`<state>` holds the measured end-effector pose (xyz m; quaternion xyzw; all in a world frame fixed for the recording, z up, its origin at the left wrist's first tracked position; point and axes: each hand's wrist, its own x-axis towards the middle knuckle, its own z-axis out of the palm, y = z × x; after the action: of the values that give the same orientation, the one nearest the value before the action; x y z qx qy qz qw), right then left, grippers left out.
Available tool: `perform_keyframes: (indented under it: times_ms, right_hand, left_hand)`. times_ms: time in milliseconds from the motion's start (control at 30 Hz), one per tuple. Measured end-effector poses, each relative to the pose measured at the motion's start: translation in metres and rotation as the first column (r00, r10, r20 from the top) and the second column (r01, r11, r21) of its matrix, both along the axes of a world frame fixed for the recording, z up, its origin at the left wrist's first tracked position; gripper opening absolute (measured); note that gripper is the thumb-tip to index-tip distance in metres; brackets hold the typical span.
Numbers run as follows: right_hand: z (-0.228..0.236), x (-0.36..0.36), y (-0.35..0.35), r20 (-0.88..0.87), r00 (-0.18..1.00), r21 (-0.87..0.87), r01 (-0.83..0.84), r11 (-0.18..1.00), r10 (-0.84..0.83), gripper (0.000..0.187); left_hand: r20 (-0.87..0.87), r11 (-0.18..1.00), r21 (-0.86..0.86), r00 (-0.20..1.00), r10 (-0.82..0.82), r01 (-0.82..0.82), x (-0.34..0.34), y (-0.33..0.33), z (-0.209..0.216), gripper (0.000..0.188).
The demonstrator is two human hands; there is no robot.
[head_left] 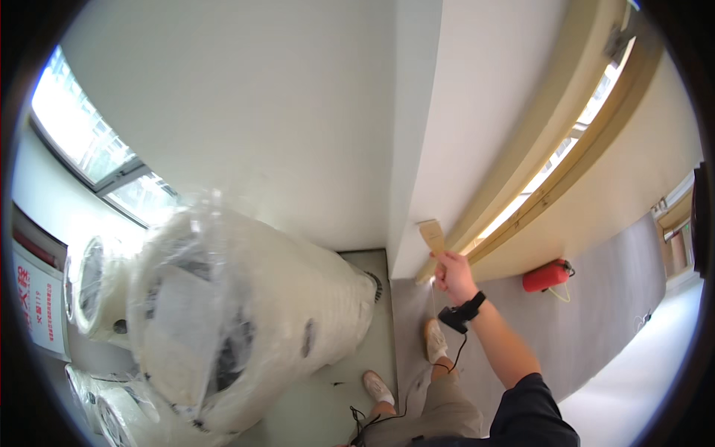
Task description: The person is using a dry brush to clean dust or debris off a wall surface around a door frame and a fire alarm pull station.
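Note:
My right hand is closed around the handle of a flat, light-brown wooden spatula. Its broad, blunt end points up, in front of the lower part of the white wall. Just right of the hand runs the pale wooden door frame, with a bright narrow gap beside it. Whether the spatula touches the wall, I cannot tell. On my right wrist sits a black strap with a small device and a cable. My left hand is out of the picture.
Large machines wrapped in clear plastic fill the left side, near a window and a sign board. A red fire extinguisher is on the grey floor at right, near the pale door. My feet straddle a floor seam.

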<state>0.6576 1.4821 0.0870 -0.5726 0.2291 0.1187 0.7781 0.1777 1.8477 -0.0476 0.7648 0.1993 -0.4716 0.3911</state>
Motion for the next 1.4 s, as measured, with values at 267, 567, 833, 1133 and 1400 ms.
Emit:
perform_keyframes:
  times_ms: [267, 567, 833, 1133, 1400]
  right_hand:
    - [0.27, -0.008, 0.021, 0.5, 0.865, 0.015, 0.028, 0.999, -0.032, 0.027]
    - [0.341, 0.032, -0.016, 0.725, 0.685, -0.214, 0.137, 0.967, 0.064, 0.03]
    - [0.051, -0.026, -0.036, 0.11, 0.988, -0.145, 0.12, 0.982, -0.105, 0.021]
    - [0.004, 0.002, -0.009, -0.203, 0.976, 0.089, -0.065, 0.994, 0.082, 0.027]
    - [0.079, 0.039, 0.027, -0.078, 0.918, 0.058, -0.385, 0.921, 0.389, 0.016]
  left_hand:
    - [-0.026, 0.922, 0.077, 0.924, 0.382, -0.379, 0.037, 0.032, 0.02, 0.038]
    - [0.146, 0.96, 0.143, 0.964, 0.22, -0.241, 0.022, 0.049, -0.013, 0.039]
    - [0.101, 0.921, 0.245, 0.953, 0.286, -0.303, -0.007, 0.028, 0.024, 0.038]
    - [0.076, 0.83, 0.335, 0.891, 0.448, -0.446, -0.005, -0.058, 0.04, 0.041]
    - [0.231, 0.776, 0.379, 0.864, 0.448, -0.504, 0.08, -0.176, 0.142, 0.037]
